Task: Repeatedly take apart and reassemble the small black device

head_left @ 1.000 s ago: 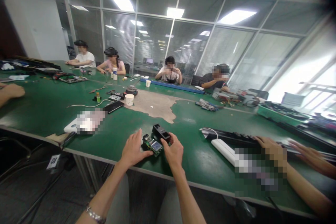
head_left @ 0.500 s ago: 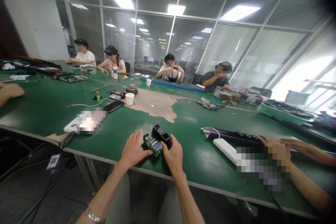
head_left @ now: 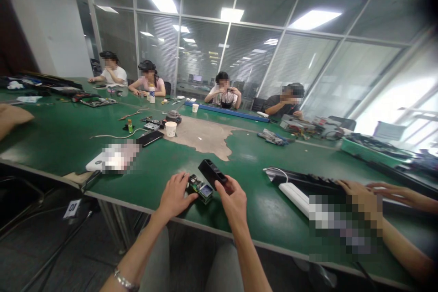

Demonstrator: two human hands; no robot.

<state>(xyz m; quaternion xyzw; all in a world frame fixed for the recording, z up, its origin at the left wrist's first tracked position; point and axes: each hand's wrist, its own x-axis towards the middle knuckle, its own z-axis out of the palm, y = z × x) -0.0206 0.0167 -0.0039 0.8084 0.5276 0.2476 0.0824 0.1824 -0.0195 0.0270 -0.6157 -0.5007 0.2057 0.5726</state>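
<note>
A green circuit board module [head_left: 201,189] with a small bluish screen lies on the green table near the front edge. My left hand [head_left: 176,195] is beside its left end, thumb and fingers spread around that end. Just behind and to the right is a black casing [head_left: 210,172], tilted, its near end between the thumb and fingers of my right hand [head_left: 232,196]. The casing's near end is partly hidden by that hand.
A paper cup [head_left: 170,128] and a black phone [head_left: 150,138] stand left of centre. On the right are a white power strip [head_left: 294,198] and another person's hands [head_left: 359,194] on a long black part. Several people sit across the table [head_left: 253,159].
My right hand has closed round the black casing and shifted slightly right, tilting the casing away from the board. My left hand has barely moved.
</note>
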